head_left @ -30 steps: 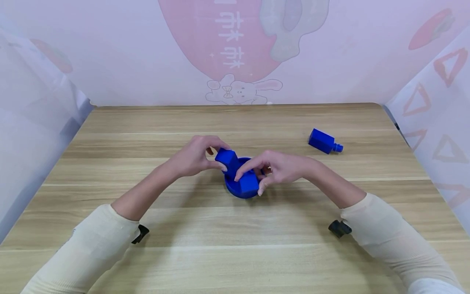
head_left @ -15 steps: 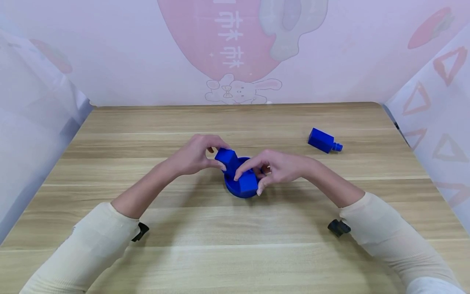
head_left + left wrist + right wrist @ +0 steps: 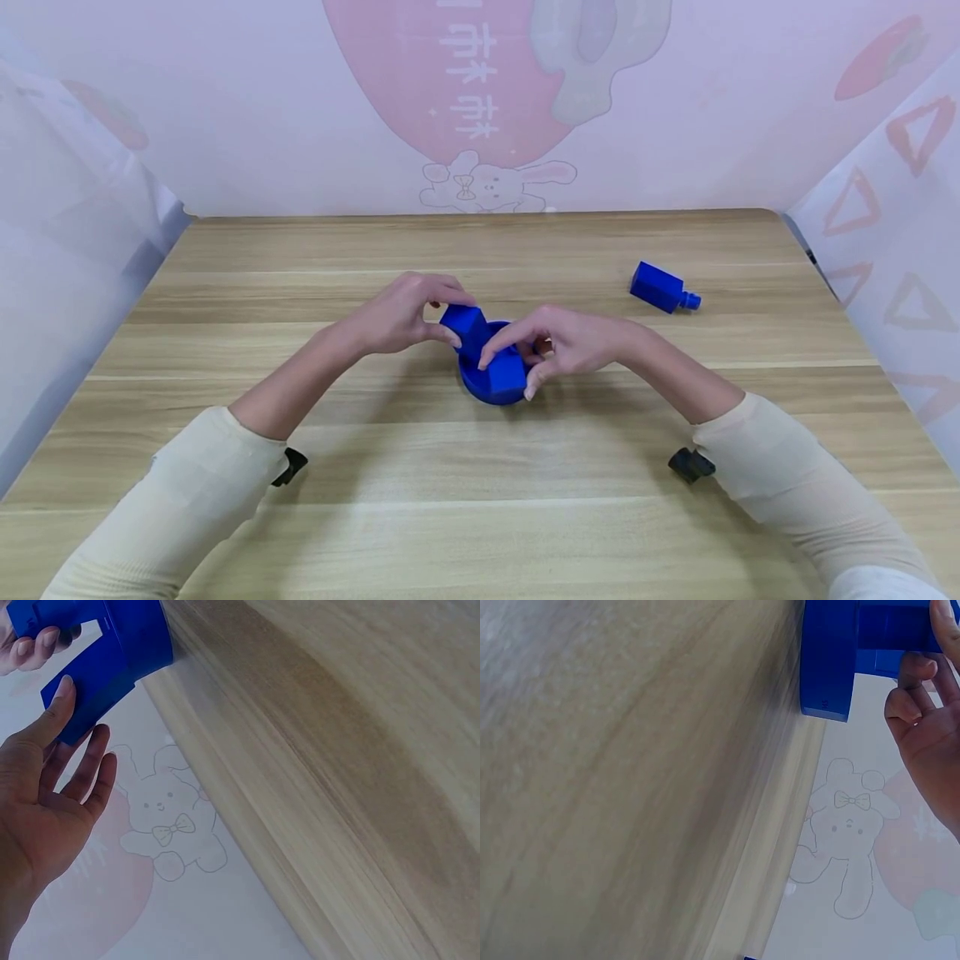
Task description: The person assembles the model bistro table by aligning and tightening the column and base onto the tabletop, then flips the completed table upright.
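A round blue base (image 3: 476, 389) with a raised rim sits on the table between the two hands. My left hand (image 3: 401, 318) pinches a blue rectangular block (image 3: 461, 322) between thumb and fingers; the block leans outward from the base's left side, as the left wrist view shows on its side face (image 3: 94, 694). A second blue block (image 3: 508, 375) rises from the base's near right part, and my right hand (image 3: 566, 340) holds it with thumb and index finger. Where the blocks meet the base is partly hidden by the fingers.
Farther back on the right, a blue block with a narrow ridged peg (image 3: 657, 287) lies on its side on the wooden table (image 3: 480, 500). A printed pale curtain (image 3: 262, 108) stands behind the table, with white cloth at both sides.
My left hand's fingers have shifted slightly on top of the left block. The right hand, both blocks and the base have stayed nearly in place.
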Demonstrator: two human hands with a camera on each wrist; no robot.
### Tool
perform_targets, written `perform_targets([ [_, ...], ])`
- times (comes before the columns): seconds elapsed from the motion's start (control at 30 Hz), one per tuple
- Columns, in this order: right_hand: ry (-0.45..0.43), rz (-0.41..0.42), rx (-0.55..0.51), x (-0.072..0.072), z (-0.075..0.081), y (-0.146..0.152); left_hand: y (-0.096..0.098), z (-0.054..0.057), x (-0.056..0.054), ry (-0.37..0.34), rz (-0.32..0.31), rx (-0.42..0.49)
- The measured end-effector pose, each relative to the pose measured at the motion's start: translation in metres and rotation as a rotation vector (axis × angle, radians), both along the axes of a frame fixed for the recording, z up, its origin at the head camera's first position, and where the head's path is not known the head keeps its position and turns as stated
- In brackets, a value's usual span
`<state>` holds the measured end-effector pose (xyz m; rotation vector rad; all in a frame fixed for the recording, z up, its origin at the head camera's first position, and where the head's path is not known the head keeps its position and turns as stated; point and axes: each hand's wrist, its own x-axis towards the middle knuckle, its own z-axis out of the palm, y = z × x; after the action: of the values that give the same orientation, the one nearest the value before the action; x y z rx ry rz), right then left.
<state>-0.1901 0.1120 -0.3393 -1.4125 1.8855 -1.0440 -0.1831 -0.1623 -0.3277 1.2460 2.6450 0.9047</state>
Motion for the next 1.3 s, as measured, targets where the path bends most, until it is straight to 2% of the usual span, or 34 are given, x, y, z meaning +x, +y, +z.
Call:
perform_targets([
  [0.33, 0.038, 0.013, -0.021, 0.001, -0.001, -0.003, 0.001, 0.001, 0.0, 0.006, -0.007, -0.013],
  [0.53, 0.028, 0.009, -0.016, 0.002, 0.0, -0.003, 0.001, 0.0, -0.001, 0.003, -0.012, -0.017],
  [0.77, 0.019, -0.008, 0.007, 0.004, 0.002, -0.003, 0.001, 0.001, 0.002, -0.033, 0.023, -0.01],
  [0.97, 0.037, -0.037, 0.025, 0.007, 0.003, 0.007, 0.001, 0.004, 0.011, -0.002, 0.059, -0.051],
  [1.03, 0.047, -0.071, 0.025, 0.007, 0.006, 0.015, 0.0, 0.006, 0.015, 0.023, 0.064, -0.053],
  [1.13, 0.088, -0.175, 0.034, 0.005, 0.012, 0.033, 0.001, 0.01, 0.021, 0.083, 0.05, -0.047],
  [1.2, 0.131, -0.266, 0.04, 0.001, 0.015, 0.047, 0.003, 0.012, 0.026, 0.152, 0.02, -0.049],
  [1.3, 0.244, -0.398, 0.049, -0.007, 0.016, 0.066, 0.008, 0.015, 0.033, 0.24, -0.042, -0.041],
])
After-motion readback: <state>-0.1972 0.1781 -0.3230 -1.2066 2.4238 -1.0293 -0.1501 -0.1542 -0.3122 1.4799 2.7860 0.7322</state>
